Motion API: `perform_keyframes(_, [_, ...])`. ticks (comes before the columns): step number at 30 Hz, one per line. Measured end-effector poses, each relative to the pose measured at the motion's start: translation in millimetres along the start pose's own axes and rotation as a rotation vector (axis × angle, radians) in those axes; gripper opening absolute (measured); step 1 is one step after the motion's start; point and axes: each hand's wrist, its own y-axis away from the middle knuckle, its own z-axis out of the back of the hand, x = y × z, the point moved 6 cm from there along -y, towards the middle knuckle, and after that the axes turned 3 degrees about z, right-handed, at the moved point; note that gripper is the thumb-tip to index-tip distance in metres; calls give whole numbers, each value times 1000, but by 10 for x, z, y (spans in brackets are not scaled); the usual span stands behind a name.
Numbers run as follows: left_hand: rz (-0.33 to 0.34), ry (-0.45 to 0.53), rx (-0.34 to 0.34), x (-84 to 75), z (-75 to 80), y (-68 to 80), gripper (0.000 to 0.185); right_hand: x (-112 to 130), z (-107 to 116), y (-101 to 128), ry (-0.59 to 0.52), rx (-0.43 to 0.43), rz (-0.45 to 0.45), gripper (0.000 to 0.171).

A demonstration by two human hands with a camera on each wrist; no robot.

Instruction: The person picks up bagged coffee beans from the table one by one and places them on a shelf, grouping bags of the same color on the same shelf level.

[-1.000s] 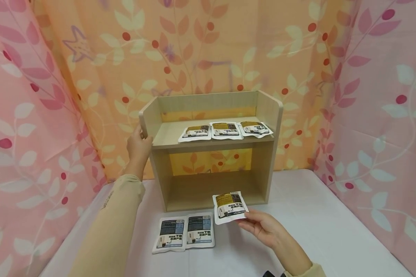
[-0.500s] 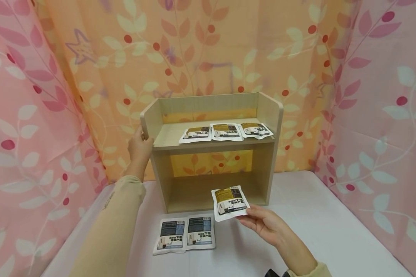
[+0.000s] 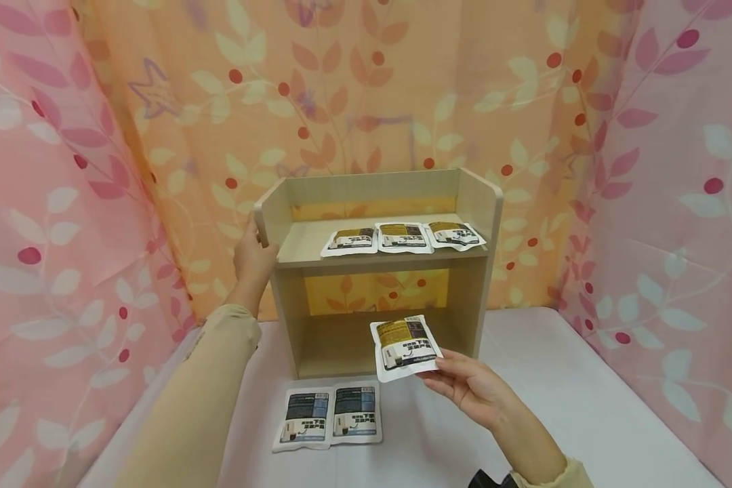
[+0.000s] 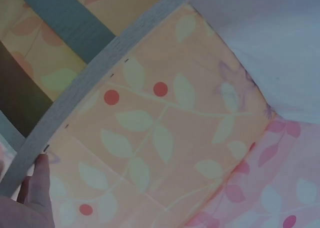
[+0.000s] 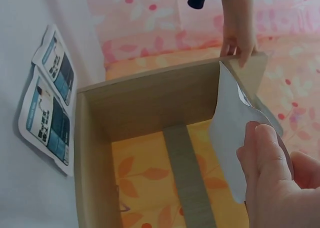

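My right hand (image 3: pixel 477 393) pinches the lower right corner of a white packet (image 3: pixel 405 347) with a gold and black label, thumb on top. The packet hangs tilted in front of the lower opening of a small wooden shelf (image 3: pixel 383 262). In the right wrist view its plain white back (image 5: pixel 230 138) faces the camera. My left hand (image 3: pixel 254 261) grips the shelf's left side panel near the upper board; in the left wrist view only some fingers (image 4: pixel 41 185) show at the panel's edge. Three similar gold-label packets (image 3: pixel 402 237) lie side by side on the upper board.
Two packets with dark blue labels (image 3: pixel 331 415) lie together on the white tabletop (image 3: pixel 561 379) before the shelf's left half. An orange leaf-patterned curtain (image 3: pixel 366 81) hangs behind, pink ones (image 3: pixel 677 224) at both sides. The shelf's back is partly open.
My right hand has lifted the gold-label packet a little higher, toward the shelf. The left hand keeps its grip on the side panel. The head view has shifted slightly.
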Motion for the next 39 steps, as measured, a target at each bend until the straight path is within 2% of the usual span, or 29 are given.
perform_keyframes(5, [-33, 43, 11, -7, -35, -22, 70, 62, -64, 16, 39, 26, 4, 59])
perform_keyframes(11, [-17, 67, 14, -6, -60, 2, 59, 146, -187, 21, 50, 32, -3, 60])
perform_keyframes(16, [6, 57, 3, -12, -54, 24, 61, 212, -293, 21, 54, 51, -1, 60])
perform_keyframes(24, [11, 138, -11, -80, -86, 8, 64, 372, -404, -4, 60, 39, 35, 58])
perform_keyframes(30, [24, 132, -41, -79, -61, 15, 63, 456, -523, -30, 53, 29, 40, 55])
perform_keyframes(39, [33, 128, -47, -56, -10, 41, 63, 578, -703, -77, 68, 26, 52, 51])
